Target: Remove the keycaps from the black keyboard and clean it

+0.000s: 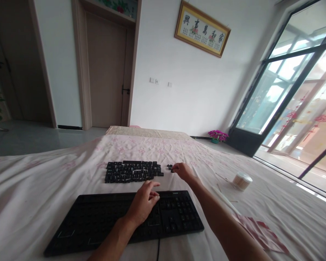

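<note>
So, black keyboard (105, 214) lies flat on the cloth-covered surface (81, 177), nearest the person. Most of its main area looks stripped of keycaps, though it's too dark to check every position; number-pad end on the right looks populated. Cable (158, 250) runs from the near edge out of view at the bottom.

Left hand (145, 201) is over the keyboard, right of centre. Index finger reaches past the far edge, other fingers curl in near the thumb. Index and thumb stand apart; can't tell if the curled fingers pinch anything.

Right hand (180, 169) is beyond the keyboard, fingertips bunched at a few loose keycaps (169, 166). Can't tell whether that grip is clamped on one or just touching; fingers and parts overlap.

Main keycap block (133, 172) sits beyond the keyboard, left of the right hand: tight rows, long bar key (132, 162) on the far side, a short gap between block and loose keycaps.

Right side: round tub of cotton swabs (242, 180), some loose swabs (221, 177) near it, crumpled pink cloth (262, 232) closer in. Background: closed door (105, 69), framed calligraphy (202, 29) on the wall, magenta flowers (218, 135) on the floor by the glazed door frame (290, 79).
</note>
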`<control>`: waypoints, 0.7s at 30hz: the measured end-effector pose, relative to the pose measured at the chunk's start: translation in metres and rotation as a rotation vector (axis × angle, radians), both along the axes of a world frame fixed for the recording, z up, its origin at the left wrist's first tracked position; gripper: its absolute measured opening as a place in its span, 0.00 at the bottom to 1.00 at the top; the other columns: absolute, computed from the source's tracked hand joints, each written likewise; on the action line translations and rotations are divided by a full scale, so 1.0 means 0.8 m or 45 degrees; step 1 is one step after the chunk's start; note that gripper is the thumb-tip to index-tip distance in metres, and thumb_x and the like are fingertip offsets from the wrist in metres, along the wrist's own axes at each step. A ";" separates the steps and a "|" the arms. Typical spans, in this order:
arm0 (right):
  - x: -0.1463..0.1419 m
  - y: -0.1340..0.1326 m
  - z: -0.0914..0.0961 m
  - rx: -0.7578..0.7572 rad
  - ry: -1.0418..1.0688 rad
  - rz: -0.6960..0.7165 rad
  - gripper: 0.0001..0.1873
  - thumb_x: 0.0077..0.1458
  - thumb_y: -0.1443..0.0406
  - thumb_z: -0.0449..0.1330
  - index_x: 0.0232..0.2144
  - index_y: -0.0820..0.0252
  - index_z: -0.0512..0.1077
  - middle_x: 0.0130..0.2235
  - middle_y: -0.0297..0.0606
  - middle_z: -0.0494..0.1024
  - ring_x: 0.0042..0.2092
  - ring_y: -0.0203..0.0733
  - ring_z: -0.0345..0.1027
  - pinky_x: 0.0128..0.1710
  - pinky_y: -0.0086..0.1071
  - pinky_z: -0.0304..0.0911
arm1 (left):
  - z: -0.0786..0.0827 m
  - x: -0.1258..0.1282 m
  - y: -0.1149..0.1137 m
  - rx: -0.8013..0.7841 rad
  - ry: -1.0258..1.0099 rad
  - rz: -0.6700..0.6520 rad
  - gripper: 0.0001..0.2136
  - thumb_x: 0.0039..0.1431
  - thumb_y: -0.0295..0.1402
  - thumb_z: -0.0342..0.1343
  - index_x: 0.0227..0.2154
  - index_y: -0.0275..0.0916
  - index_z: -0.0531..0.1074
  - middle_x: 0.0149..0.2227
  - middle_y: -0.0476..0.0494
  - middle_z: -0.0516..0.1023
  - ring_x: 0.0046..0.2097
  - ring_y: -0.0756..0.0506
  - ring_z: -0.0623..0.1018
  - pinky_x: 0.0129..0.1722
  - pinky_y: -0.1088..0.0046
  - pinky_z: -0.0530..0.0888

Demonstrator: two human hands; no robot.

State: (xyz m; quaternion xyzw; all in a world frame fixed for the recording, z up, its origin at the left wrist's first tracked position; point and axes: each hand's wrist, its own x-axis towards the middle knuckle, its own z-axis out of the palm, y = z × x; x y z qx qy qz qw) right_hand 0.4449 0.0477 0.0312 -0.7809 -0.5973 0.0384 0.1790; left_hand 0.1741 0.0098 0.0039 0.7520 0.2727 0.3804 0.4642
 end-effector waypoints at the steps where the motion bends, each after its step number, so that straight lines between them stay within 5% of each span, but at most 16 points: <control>1: 0.001 0.004 -0.003 -0.001 -0.002 0.006 0.11 0.49 0.64 0.60 0.35 0.52 0.80 0.36 0.34 0.80 0.39 0.42 0.71 0.36 0.29 0.56 | 0.002 0.000 0.000 0.002 0.008 -0.006 0.17 0.51 0.23 0.52 0.45 0.41 0.69 0.46 0.44 0.69 0.39 0.50 0.76 0.42 0.73 0.74; 13: 0.008 0.028 -0.017 -0.008 -0.011 0.051 0.10 0.48 0.62 0.61 0.34 0.48 0.80 0.37 0.32 0.80 0.41 0.43 0.71 0.37 0.29 0.57 | 0.002 0.001 -0.001 0.075 0.031 -0.016 0.15 0.51 0.22 0.51 0.41 0.40 0.72 0.45 0.44 0.70 0.38 0.51 0.74 0.41 0.74 0.73; 21: -0.003 0.010 0.003 0.140 0.045 0.049 0.09 0.48 0.61 0.61 0.31 0.54 0.80 0.30 0.35 0.79 0.33 0.40 0.70 0.31 0.28 0.55 | 0.001 0.000 -0.001 0.133 0.063 -0.020 0.12 0.52 0.23 0.51 0.38 0.40 0.73 0.42 0.45 0.71 0.37 0.50 0.74 0.40 0.74 0.72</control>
